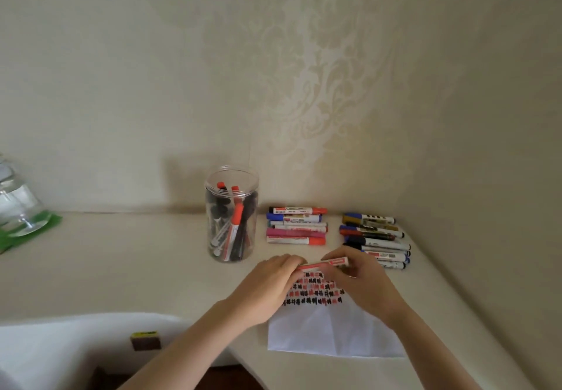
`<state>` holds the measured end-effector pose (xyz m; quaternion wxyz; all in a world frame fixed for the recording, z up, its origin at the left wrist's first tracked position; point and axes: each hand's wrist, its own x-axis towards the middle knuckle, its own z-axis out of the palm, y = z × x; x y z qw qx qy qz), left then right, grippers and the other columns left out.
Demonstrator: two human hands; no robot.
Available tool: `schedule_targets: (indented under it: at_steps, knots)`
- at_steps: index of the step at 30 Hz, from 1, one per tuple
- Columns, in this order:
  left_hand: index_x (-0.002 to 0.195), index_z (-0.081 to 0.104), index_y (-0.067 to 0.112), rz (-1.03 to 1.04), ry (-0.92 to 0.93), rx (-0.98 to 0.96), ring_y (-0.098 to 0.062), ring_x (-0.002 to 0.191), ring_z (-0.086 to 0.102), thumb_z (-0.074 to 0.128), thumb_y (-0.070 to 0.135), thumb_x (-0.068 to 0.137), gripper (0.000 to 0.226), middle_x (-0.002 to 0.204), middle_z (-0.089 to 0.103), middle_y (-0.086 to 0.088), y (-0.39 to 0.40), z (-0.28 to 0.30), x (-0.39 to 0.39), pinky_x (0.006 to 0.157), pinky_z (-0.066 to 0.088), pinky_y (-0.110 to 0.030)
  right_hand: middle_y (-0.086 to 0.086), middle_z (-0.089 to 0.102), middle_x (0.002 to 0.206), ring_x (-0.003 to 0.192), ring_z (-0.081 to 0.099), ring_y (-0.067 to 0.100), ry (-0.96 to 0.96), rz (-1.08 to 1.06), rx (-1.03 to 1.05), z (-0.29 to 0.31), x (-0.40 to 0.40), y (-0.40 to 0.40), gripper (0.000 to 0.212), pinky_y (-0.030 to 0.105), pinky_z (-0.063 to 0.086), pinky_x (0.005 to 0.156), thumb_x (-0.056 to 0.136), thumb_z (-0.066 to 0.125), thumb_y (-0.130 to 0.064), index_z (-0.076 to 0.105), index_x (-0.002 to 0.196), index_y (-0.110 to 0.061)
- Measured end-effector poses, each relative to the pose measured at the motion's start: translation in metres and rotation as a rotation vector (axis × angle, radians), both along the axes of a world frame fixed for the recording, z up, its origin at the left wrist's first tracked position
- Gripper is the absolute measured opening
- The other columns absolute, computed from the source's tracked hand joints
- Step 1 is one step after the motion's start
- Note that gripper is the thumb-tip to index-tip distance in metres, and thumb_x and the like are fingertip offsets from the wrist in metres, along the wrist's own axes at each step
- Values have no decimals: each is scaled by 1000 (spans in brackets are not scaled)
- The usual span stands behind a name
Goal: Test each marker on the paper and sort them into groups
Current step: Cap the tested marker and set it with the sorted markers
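A red marker [324, 263] lies level above the white paper [331, 333]. My left hand [269, 283] grips its left end, which is hidden under the fingers, and my right hand [357, 278] holds its right part. Rows of red and black test marks [313, 293] cover the paper's upper half. A clear plastic jar [231, 214] with several markers stands behind my left hand. One group of markers [297, 225] lies to the jar's right, and a second group [375, 239] lies further right.
A glass bottle [18, 204] on a green cloth [33, 227] stands at the far left. A white cloth [79, 350] with a small block [146, 340] lies at the lower left. The wall runs behind and along the right side of the table.
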<state>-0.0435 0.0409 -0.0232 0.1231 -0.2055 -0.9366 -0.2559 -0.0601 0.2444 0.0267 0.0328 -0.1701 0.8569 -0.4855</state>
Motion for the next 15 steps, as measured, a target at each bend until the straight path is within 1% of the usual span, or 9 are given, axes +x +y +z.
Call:
schedule_targets:
  at_steps: [1,3,4,5,8,11,13,15]
  knots:
    - [122,52,19,-13,-28,65,-8,89,56,37,35,104,28,104,59,6,5,0,1,79,47,-25,-6,69,70,63,62,8,-79,-49,-120,-1,3,1,6,20,50,62,89,69,-25,71,91,-20]
    - [113,55,16,-19,-47,152,-6,77,53,41,31,104,22,90,54,9,13,2,2,67,43,-19,2,62,67,61,55,12,-241,-129,-381,-6,10,-1,12,24,48,61,90,67,-22,70,89,-11]
    - [110,55,15,-16,-54,165,-5,73,52,43,30,104,20,87,52,10,17,4,2,65,40,-17,4,59,67,61,53,13,-295,-160,-472,-9,15,-4,15,24,47,60,91,66,-23,68,87,-9]
    - [108,56,15,-16,-57,168,-6,73,52,43,29,103,20,86,52,10,20,5,3,65,40,-17,5,58,67,60,51,13,-313,-180,-501,-11,19,-8,18,25,45,59,92,65,-26,67,85,-9]
    - [97,54,17,-67,-45,185,-10,72,56,43,30,104,18,82,56,7,27,10,9,64,44,-22,7,49,59,53,42,14,-242,-146,-426,-16,30,-19,33,22,35,51,94,60,-31,62,74,-6]
    - [94,55,17,-139,-93,284,-13,66,55,44,30,103,20,75,59,6,29,17,17,60,45,-25,8,42,57,53,35,16,-184,-117,-449,-14,36,-18,37,24,31,50,97,56,-28,55,68,-4]
    - [96,57,16,-182,-102,329,-15,63,54,46,31,103,19,73,60,3,29,21,22,57,43,-27,6,42,57,53,35,15,-132,-75,-445,-10,39,-11,37,24,31,51,97,55,-28,52,70,-2]
    - [101,58,19,-194,-75,328,-15,59,53,51,34,100,17,70,60,3,28,22,22,55,41,-27,7,43,59,55,37,16,-79,-28,-420,-7,41,-4,37,27,33,53,95,55,-30,54,78,4]
